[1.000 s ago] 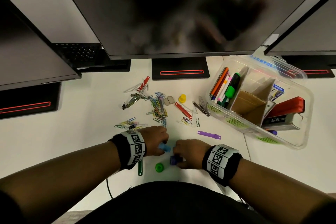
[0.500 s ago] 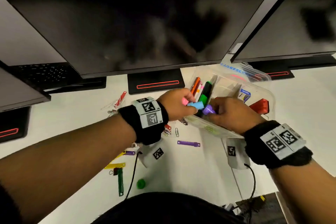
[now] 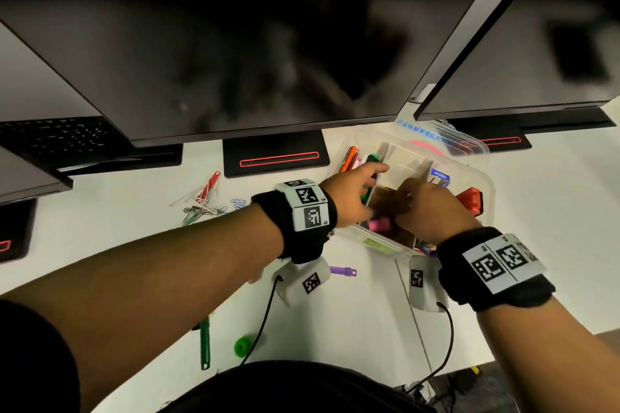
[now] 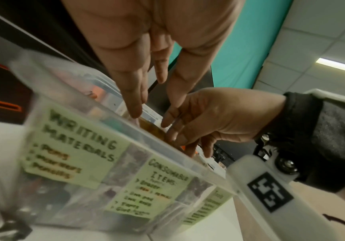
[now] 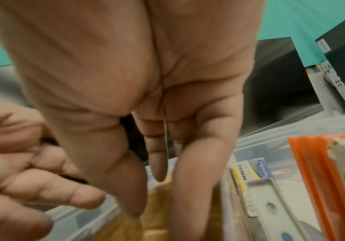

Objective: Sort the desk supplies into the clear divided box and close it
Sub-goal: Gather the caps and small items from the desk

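Note:
The clear divided box [image 3: 486, 184] stands at the right under the monitors, with its lid [image 3: 449, 141] lying behind it. Both hands hover over its middle, cardboard-walled compartment [image 5: 157, 228]. My left hand [image 3: 360, 191] has straight fingers [image 4: 134, 104] and holds nothing. My right hand [image 3: 419, 201] points its fingers [image 5: 157, 169] down into the compartment, also empty. Small pink pieces [image 3: 380, 223] lie inside near the front wall, between the wrists. Pens [image 3: 349, 159] fill the left compartment, and a red stapler [image 3: 471, 199] and a staple box [image 3: 439, 178] sit in the right one.
Loose on the desk are a pile of paper clips [image 3: 201, 206], a red strip [image 3: 209, 183], a purple strip [image 3: 342, 271], a green strip [image 3: 204, 342] and a green round piece [image 3: 242, 345]. Monitors overhang the box. Green labels [image 4: 74, 154] line its front wall.
Both hands lifted small coloured pieces off the desk and carried them right to the box. Half a second ago they still held them; now the fingers are straight and empty.

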Motion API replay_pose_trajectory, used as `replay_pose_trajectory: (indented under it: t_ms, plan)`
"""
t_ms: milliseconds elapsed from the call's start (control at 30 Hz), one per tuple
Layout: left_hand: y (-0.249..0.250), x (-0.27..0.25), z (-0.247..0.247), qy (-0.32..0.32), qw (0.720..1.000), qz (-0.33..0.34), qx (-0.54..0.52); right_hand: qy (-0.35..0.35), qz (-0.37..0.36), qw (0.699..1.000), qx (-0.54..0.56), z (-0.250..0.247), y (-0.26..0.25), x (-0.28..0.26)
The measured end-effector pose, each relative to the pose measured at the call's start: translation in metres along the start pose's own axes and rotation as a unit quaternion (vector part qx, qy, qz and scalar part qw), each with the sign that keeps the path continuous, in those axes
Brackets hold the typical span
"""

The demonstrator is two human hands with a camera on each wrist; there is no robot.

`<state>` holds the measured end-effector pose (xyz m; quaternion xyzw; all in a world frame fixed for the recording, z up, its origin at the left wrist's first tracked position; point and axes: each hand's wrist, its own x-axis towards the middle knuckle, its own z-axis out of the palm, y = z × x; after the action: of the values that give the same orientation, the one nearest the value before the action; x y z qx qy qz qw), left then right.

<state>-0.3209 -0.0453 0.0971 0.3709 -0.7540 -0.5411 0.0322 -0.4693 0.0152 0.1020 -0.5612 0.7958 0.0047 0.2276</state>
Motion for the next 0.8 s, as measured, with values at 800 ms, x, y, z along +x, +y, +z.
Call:
replay_pose_trajectory:
  t_ms: [800]
  plan:
    - [-0.165, -0.155, 0.007, -0.294, 0.920, -0.045, 0.254, -0.194, -0.331, 0.922, -0.043, 0.150, -0.128, 0.002]
